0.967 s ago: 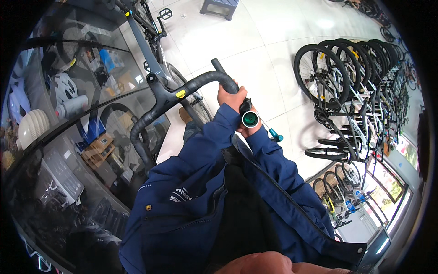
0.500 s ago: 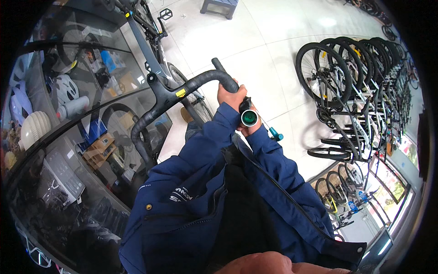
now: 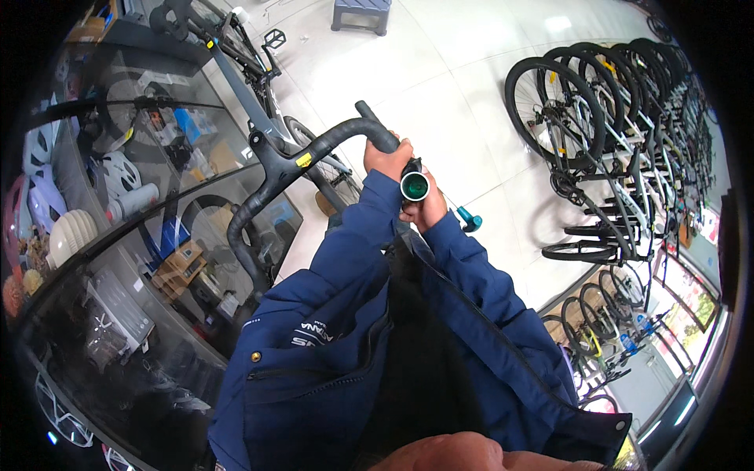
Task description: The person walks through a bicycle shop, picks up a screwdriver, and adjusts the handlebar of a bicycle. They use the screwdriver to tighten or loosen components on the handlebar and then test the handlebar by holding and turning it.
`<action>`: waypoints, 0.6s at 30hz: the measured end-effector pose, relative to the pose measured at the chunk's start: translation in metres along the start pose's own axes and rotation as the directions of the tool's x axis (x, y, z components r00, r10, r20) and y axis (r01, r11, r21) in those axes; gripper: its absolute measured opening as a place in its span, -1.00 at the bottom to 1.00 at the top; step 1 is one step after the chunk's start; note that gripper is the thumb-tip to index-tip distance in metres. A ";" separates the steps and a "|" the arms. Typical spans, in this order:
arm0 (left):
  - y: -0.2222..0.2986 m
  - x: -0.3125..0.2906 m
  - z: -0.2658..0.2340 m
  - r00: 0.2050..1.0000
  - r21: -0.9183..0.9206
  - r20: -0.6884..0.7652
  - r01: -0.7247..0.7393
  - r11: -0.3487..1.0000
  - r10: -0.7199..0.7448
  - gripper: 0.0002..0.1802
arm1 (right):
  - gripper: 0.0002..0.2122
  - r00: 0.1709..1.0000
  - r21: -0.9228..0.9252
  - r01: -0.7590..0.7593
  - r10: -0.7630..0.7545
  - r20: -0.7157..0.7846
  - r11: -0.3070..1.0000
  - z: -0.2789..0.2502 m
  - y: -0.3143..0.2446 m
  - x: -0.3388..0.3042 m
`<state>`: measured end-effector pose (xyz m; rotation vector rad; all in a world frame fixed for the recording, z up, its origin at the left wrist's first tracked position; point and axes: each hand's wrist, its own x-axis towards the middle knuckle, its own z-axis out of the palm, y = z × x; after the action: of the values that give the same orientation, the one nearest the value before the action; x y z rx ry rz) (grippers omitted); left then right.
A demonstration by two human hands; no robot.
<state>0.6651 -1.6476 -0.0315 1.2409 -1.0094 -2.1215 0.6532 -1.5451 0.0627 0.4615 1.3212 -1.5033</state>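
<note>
My left hand [image 3: 386, 155] is closed round the right-hand end of a black taped drop handlebar [image 3: 314, 151], at the bend of its brake hood. Just below it, my right hand [image 3: 429, 206] is closed beside a round tube-like thing [image 3: 415, 187] with a pale rim and a dark green inside, which faces up. Its body and most of my right fingers are hidden behind it. A teal handle [image 3: 469, 220] pokes out past my right wrist; what it joins is hidden. The bar runs to a black stem [image 3: 267, 149] on a grey bike frame [image 3: 242, 80].
On the left stands a glass display case [image 3: 118, 228] with helmets [image 3: 119, 174] and boxes inside, close to the handlebar. A long row of parked bikes [image 3: 581, 141] lines the right. A grey stool [image 3: 360, 14] stands on the pale tiled floor at the far side.
The handlebar, both hands and the round green-lined thing sit slightly further left and up in the picture. The parked bikes and case have shifted too as the view moved. Both grips look the same.
</note>
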 end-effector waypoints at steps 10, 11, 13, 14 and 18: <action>0.004 0.005 0.003 0.996 -0.138 0.004 0.086 0.987 -0.086 -0.53 | -0.60 0.601 -0.960 0.271 -0.766 0.226 -0.071 -0.046 -0.052 -0.146; 0.003 0.006 0.004 0.996 -0.148 0.007 0.084 0.985 -0.084 -0.53 | -0.59 0.621 -0.956 0.269 -0.738 0.264 -0.115 -0.048 -0.053 -0.141; 0.004 0.005 0.003 0.995 -0.169 0.017 0.099 0.981 -0.097 -0.53 | -0.65 0.655 -0.951 0.268 -0.695 0.297 -0.154 -0.051 -0.050 -0.125; 0.004 0.005 0.004 0.996 -0.149 0.012 0.091 0.985 -0.091 -0.53 | -0.67 0.659 -0.952 0.256 -0.690 0.299 -0.168 -0.053 -0.048 -0.118; 0.006 0.003 0.001 0.995 -0.159 0.013 0.097 0.983 -0.096 -0.53 | -0.75 0.748 -0.947 0.318 -0.622 0.230 0.033 -0.068 -0.047 -0.097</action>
<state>0.6627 -1.6529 -0.0283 1.2288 -0.7784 -2.2319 0.6282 -1.4492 0.1426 -0.7936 2.5076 -0.7102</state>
